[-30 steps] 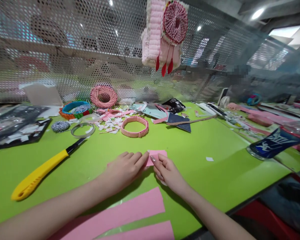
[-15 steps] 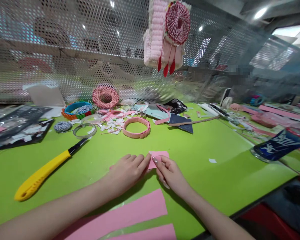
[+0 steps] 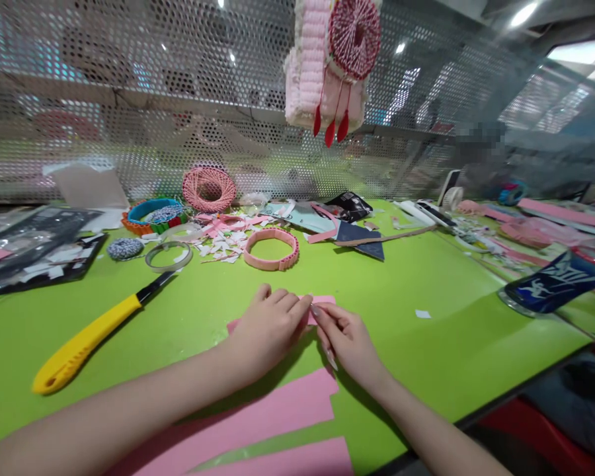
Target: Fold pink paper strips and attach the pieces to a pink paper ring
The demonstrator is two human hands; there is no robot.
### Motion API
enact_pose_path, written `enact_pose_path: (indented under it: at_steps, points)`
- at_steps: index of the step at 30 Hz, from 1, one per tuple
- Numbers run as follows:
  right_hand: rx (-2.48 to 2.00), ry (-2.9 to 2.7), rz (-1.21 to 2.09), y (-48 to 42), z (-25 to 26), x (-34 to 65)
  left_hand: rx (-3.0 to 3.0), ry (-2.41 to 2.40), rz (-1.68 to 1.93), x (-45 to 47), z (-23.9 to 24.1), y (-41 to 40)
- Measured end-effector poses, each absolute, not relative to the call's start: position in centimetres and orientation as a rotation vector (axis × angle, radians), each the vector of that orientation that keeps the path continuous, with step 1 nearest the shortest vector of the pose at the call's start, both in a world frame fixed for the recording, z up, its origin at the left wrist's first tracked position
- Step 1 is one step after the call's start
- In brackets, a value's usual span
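A pink paper or foam strip [image 3: 327,299] lies across the green table under my hands, and its other end peeks out left of my knuckles. My left hand [image 3: 272,324] is closed over the middle of this strip, hiding most of it. Close beside it, my right hand [image 3: 347,336] pinches the strip near its right end, thumb and fingertips almost meeting the left fingers. Wider pink strips [image 3: 287,404] rest on the table nearer to me, partly behind my left forearm.
A yellow-handled knife [image 3: 89,344] lies at left, beside a roll of clear tape [image 3: 168,256]. Beyond my hands are a pink ring band [image 3: 271,250], white scraps [image 3: 223,244] and a pink wound ring [image 3: 209,189]. A blue-labelled cup [image 3: 550,284] leans at right.
My left hand has slid right along the strip, covering more of it and showing more of its left end. My right hand has shifted slightly right, still pinching.
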State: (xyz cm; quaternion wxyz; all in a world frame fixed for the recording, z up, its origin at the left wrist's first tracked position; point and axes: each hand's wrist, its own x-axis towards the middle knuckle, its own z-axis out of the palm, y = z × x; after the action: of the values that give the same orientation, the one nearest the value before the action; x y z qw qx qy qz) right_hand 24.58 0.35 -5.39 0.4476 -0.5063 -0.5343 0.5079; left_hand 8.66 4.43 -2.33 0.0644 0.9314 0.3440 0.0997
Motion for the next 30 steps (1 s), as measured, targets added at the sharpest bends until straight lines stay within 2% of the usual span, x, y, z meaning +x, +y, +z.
enact_pose_path:
  at_steps: [4,9,20,30]
  points:
    - [-1.287,-1.436,1.161,0.4,-4.7,25.4,2.341,0.994,0.333,8.9,-1.1,6.0]
    - [-1.310,-1.616,1.049,0.7,-4.2,26.4,2.103,0.782,0.247,9.2,-1.0,8.0]
    - [-1.312,-1.403,1.156,0.9,-4.3,27.0,1.859,0.829,0.336,8.6,-1.6,6.7]
    - [-1.315,-1.257,1.019,0.0,-3.6,28.9,1.706,0.779,0.406,7.6,-0.5,7.3]
